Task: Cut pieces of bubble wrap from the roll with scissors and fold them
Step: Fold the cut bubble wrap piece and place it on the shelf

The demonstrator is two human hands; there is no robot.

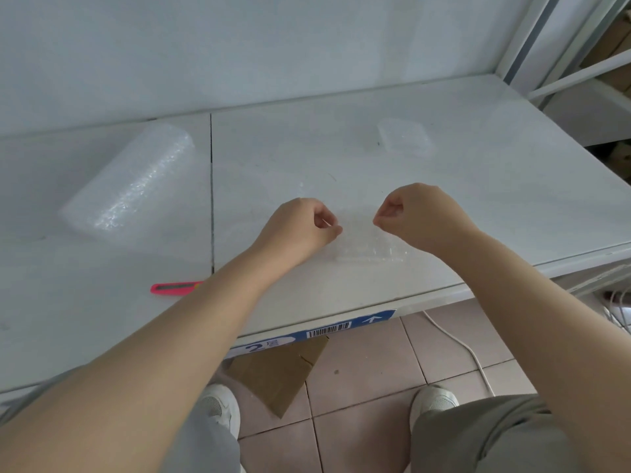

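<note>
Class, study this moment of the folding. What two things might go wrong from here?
The clear bubble wrap piece is held only by pinches of the left hand and right hand; it may slip or fold crooked.
The pink tool lies partly hidden under the left forearm, which could knock it.

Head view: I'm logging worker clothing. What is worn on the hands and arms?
Nothing shows: the left hand and right hand are gloveless, the left forearm and right forearm bare, no sleeves in frame, no watch or bracelet at either wrist. Rings cannot be ruled out.
</note>
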